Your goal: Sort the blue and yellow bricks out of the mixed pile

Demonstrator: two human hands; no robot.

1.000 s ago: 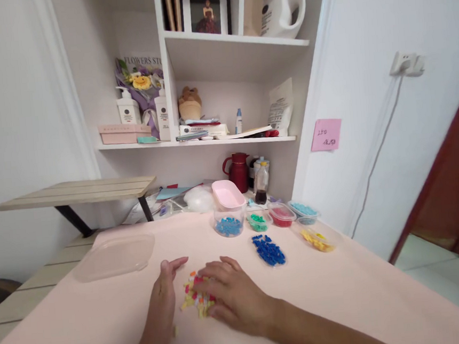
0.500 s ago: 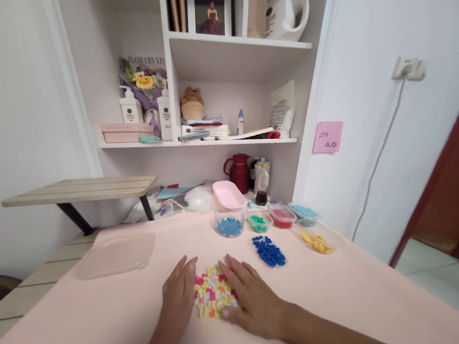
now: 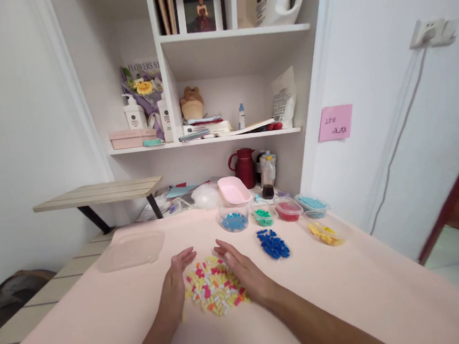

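Note:
A loose pile of small pieces (image 3: pixel 213 286), mixed yellow, pink, white and orange, lies on the pink-covered table (image 3: pixel 212 339). Along the pile's left edge rests my left hand (image 3: pixel 175 281), turned on its side with the fingers stretched forward. My right hand (image 3: pixel 246 271) curves along the right edge, fingers extended and thumb up, seemingly touching some pieces. Neither hand grips anything. Just beyond my right hand sits a shallow clear container of dark blue pieces (image 3: pixel 274 244).
Clear tubs of blue (image 3: pixel 234 222), green (image 3: pixel 263 216), red (image 3: pixel 288 209), light blue (image 3: pixel 311 203) and yellow pieces (image 3: pixel 324 234) line the back right. A pink container (image 3: pixel 234 191) stands behind them. A transparent lid (image 3: pixel 132 250) lies at left. A red jug (image 3: pixel 245 168) and bottle (image 3: pixel 268 178) stand farther back.
My right hand has shifted off the top of the pile to its right side. The pile is spread a little wider and more of it shows. The camera view has shifted slightly.

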